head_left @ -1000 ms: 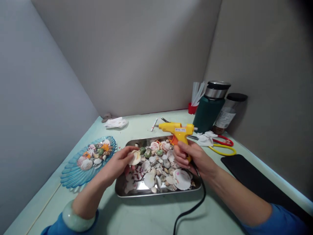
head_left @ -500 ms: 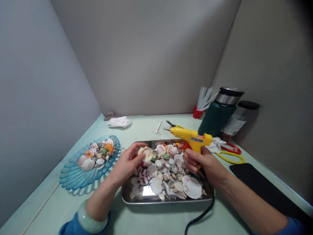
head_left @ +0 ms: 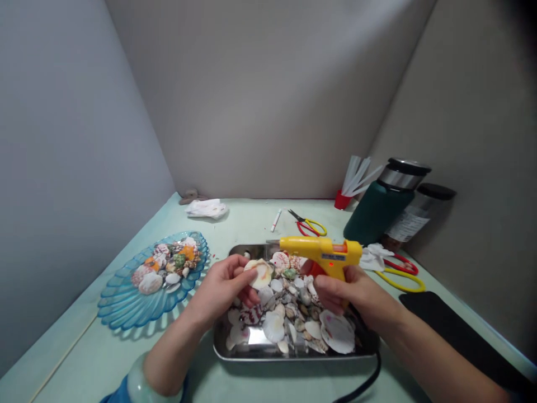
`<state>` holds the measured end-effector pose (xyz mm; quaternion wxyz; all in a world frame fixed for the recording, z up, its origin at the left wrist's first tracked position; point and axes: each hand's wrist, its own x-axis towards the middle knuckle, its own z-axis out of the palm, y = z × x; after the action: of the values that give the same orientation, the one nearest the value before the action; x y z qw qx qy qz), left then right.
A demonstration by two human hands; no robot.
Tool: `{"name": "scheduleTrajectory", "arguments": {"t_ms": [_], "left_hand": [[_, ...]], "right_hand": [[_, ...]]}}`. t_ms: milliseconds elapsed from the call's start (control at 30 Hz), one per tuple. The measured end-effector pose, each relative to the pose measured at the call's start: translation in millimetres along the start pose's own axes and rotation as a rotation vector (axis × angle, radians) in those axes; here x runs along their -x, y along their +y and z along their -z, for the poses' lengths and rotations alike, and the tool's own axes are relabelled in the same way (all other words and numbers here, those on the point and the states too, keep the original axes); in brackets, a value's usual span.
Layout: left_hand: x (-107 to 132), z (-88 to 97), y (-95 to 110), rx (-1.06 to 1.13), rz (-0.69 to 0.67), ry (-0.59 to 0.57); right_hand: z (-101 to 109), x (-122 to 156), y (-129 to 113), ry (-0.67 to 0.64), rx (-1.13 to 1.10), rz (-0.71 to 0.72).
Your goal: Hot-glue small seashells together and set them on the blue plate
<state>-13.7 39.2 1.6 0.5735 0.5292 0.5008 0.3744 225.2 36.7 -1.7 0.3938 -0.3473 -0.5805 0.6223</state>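
Between the thumb and fingers of my left hand (head_left: 224, 285) is a pale scallop shell (head_left: 259, 273) with orange-brown marks, its inner side facing up. My right hand (head_left: 346, 291) is wrapped round the handle of a yellow glue gun (head_left: 316, 247). The nozzle points left, above and just behind the shell, apart from it. Both hands are over a metal tray (head_left: 293, 356) heaped with mixed seashells (head_left: 289, 308). A black cord (head_left: 361, 392) runs from under my right hand past the tray's front right corner.
On the left stands a blue scalloped dish (head_left: 126, 305) holding shells. Behind the tray lie scissors (head_left: 310, 225), a marker (head_left: 276, 220) and a white cloth (head_left: 206, 209). At right are a green bottle (head_left: 377, 207), a jar (head_left: 413, 218), a red cup of glue sticks (head_left: 342, 200) and larger scissors (head_left: 405, 274).
The glue gun has come down and left, its nozzle nearer the shell. My left hand has shifted slightly right and down with the shell. The view has shifted a little.
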Motion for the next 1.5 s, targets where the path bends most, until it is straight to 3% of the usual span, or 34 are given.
{"name": "scheduleTrajectory", "arguments": {"t_ms": [200,500,767,1300,1500], "left_hand": [[-0.4,-1.2,-0.3,0.047,-0.026,0.023],[-1.8,1.2,-2.3,0.017,-0.053,0.083],[0.0,-0.8,-1.4,0.007,-0.069,0.093],[2.0,-2.4,-0.9,0.066,-0.034,0.064],[3.0,-2.5,-2.0,0.107,-0.030,0.059]], "right_hand": [[10.2,3.1,16.0,0.147,0.184,0.012],[10.5,5.0,21.7,0.051,0.227,-0.047],[8.4,4.2,17.7,-0.024,0.359,0.052],[11.3,5.1,24.6,-0.003,0.333,0.028],[13.9,6.1,31.3,0.010,0.347,-0.103]]}}
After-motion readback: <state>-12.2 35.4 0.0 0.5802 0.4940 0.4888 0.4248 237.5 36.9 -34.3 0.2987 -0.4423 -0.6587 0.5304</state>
